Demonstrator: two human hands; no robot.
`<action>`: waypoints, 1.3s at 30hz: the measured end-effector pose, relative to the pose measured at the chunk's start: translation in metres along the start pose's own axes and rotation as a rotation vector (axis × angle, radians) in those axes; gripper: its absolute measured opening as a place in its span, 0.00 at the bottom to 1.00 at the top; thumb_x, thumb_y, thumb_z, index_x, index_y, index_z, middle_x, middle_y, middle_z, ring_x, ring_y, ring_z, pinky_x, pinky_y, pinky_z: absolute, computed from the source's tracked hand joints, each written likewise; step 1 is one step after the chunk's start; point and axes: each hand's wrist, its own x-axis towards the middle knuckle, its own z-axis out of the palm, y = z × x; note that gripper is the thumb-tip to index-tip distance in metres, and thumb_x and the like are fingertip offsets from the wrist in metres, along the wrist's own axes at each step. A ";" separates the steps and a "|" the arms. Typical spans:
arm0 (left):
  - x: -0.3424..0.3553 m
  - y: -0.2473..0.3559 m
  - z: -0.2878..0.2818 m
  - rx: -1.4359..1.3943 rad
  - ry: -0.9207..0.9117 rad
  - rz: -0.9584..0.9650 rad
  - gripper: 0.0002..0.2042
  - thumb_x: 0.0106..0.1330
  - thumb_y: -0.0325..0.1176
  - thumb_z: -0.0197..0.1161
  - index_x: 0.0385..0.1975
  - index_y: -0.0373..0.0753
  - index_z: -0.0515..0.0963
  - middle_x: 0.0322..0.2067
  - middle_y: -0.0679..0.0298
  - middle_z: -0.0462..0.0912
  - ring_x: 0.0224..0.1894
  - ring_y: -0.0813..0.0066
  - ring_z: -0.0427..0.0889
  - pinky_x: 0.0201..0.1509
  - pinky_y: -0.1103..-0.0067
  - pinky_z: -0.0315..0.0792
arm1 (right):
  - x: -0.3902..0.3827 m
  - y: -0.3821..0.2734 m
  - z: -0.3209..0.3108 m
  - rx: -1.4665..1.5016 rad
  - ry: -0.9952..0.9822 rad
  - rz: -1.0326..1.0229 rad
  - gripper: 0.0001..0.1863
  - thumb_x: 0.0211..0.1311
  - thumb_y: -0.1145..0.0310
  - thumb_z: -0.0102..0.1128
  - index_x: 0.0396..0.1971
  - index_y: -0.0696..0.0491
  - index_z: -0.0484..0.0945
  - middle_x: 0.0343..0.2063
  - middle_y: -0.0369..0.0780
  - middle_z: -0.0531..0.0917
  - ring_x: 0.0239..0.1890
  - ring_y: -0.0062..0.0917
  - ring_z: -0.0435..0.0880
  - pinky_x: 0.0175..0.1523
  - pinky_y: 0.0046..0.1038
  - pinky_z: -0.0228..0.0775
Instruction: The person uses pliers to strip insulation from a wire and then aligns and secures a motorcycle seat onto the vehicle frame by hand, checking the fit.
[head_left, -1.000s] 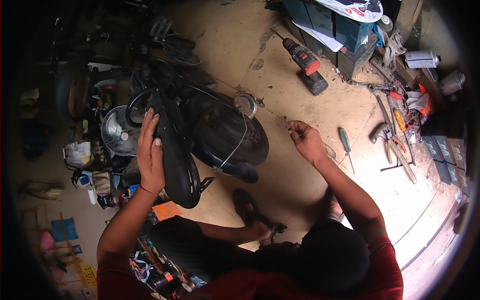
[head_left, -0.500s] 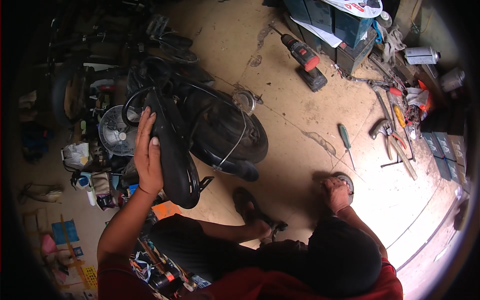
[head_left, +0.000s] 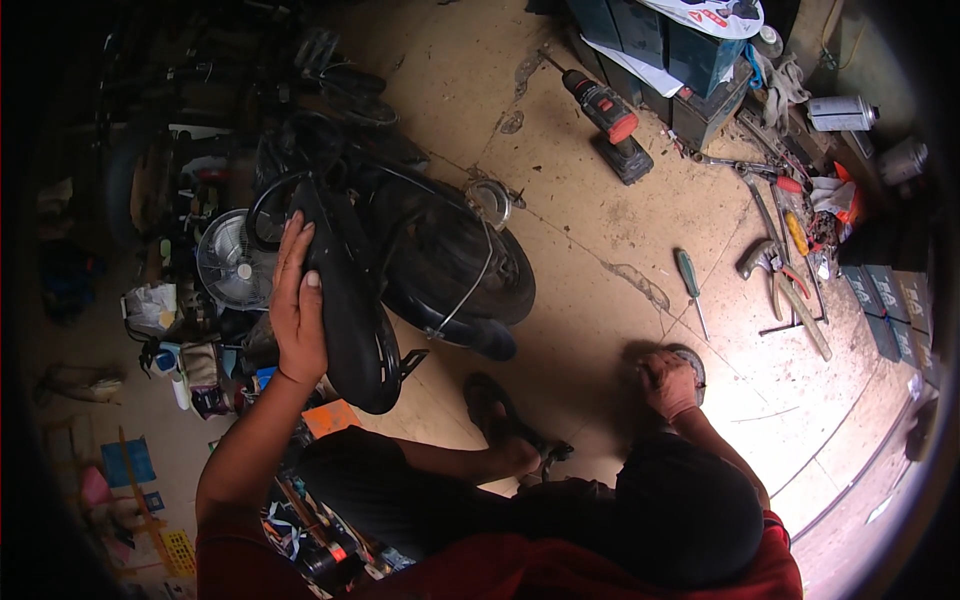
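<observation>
My left hand (head_left: 297, 305) lies flat against the left side of a long black bike seat (head_left: 345, 310), fingers stretched out along it. The seat belongs to a dark bike that stands in front of me, with a black tire (head_left: 460, 250) and a curved fender beside it. Down on the floor to my right, my right hand (head_left: 668, 385) is closed on a round grey disc-like thing (head_left: 692, 362); the fingers cover most of it, so its kind is hidden. Ahead of that hand lies a green-handled screwdriver (head_left: 688, 275).
A red and black cordless drill (head_left: 607, 115) rests on the floor. Toward the right lie a hammer (head_left: 762, 258), pliers (head_left: 800, 300) and wrenches, near stacked boxes (head_left: 885, 300). Dark batteries (head_left: 655, 50) stand at the back. A fan (head_left: 238, 260) and clutter are left of the bike.
Hardly anything differs. My right hand has shifted very slightly to the left at the round thing; my left hand stays on the seat.
</observation>
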 end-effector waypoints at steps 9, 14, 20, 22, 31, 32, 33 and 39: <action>0.000 0.001 0.002 -0.006 0.009 -0.015 0.24 0.82 0.35 0.47 0.75 0.35 0.71 0.78 0.51 0.66 0.82 0.53 0.61 0.84 0.62 0.52 | 0.001 0.002 0.002 0.014 0.043 -0.019 0.08 0.63 0.68 0.69 0.40 0.52 0.84 0.36 0.46 0.88 0.43 0.45 0.88 0.50 0.43 0.80; 0.000 0.000 0.002 -0.015 0.009 -0.003 0.24 0.83 0.35 0.47 0.75 0.35 0.71 0.78 0.51 0.66 0.82 0.53 0.61 0.84 0.63 0.51 | 0.000 0.003 0.002 0.032 0.068 -0.027 0.08 0.63 0.69 0.70 0.41 0.52 0.84 0.36 0.46 0.88 0.43 0.45 0.88 0.50 0.43 0.80; 0.000 0.001 0.001 -0.016 0.006 -0.010 0.24 0.82 0.34 0.46 0.75 0.35 0.70 0.79 0.52 0.66 0.82 0.53 0.60 0.85 0.63 0.51 | 0.001 0.000 0.000 0.042 0.055 -0.024 0.08 0.63 0.70 0.69 0.41 0.51 0.83 0.37 0.46 0.88 0.43 0.46 0.88 0.50 0.43 0.80; -0.001 0.003 0.001 -0.015 0.009 -0.016 0.25 0.82 0.34 0.46 0.75 0.35 0.70 0.79 0.52 0.66 0.83 0.53 0.60 0.85 0.63 0.51 | 0.000 0.002 0.001 0.036 0.055 -0.024 0.08 0.63 0.70 0.69 0.41 0.51 0.83 0.37 0.46 0.88 0.43 0.46 0.88 0.50 0.43 0.80; -0.002 0.004 0.000 -0.011 0.013 -0.029 0.24 0.82 0.34 0.47 0.75 0.35 0.70 0.79 0.52 0.66 0.83 0.53 0.60 0.85 0.63 0.52 | 0.000 0.005 0.005 0.001 0.075 -0.044 0.07 0.64 0.69 0.69 0.40 0.52 0.84 0.34 0.46 0.88 0.42 0.45 0.88 0.49 0.42 0.81; -0.004 0.005 -0.001 -0.004 0.015 -0.034 0.24 0.82 0.34 0.47 0.74 0.34 0.71 0.79 0.52 0.66 0.83 0.53 0.60 0.84 0.63 0.52 | 0.000 0.006 0.006 0.014 0.074 -0.046 0.07 0.64 0.70 0.69 0.40 0.51 0.83 0.35 0.46 0.88 0.42 0.45 0.88 0.49 0.43 0.81; -0.003 0.005 -0.001 -0.001 0.016 -0.031 0.24 0.81 0.33 0.47 0.74 0.34 0.71 0.78 0.52 0.66 0.82 0.53 0.60 0.84 0.63 0.52 | -0.001 0.006 0.006 0.025 0.082 -0.043 0.07 0.64 0.71 0.69 0.41 0.51 0.83 0.36 0.46 0.88 0.42 0.46 0.88 0.49 0.43 0.81; 0.002 0.003 0.001 -0.016 0.030 -0.001 0.24 0.81 0.33 0.48 0.73 0.33 0.72 0.78 0.52 0.68 0.82 0.52 0.60 0.84 0.62 0.52 | -0.001 0.004 0.004 0.021 0.099 -0.046 0.07 0.64 0.71 0.69 0.41 0.51 0.83 0.36 0.46 0.88 0.42 0.46 0.88 0.49 0.43 0.81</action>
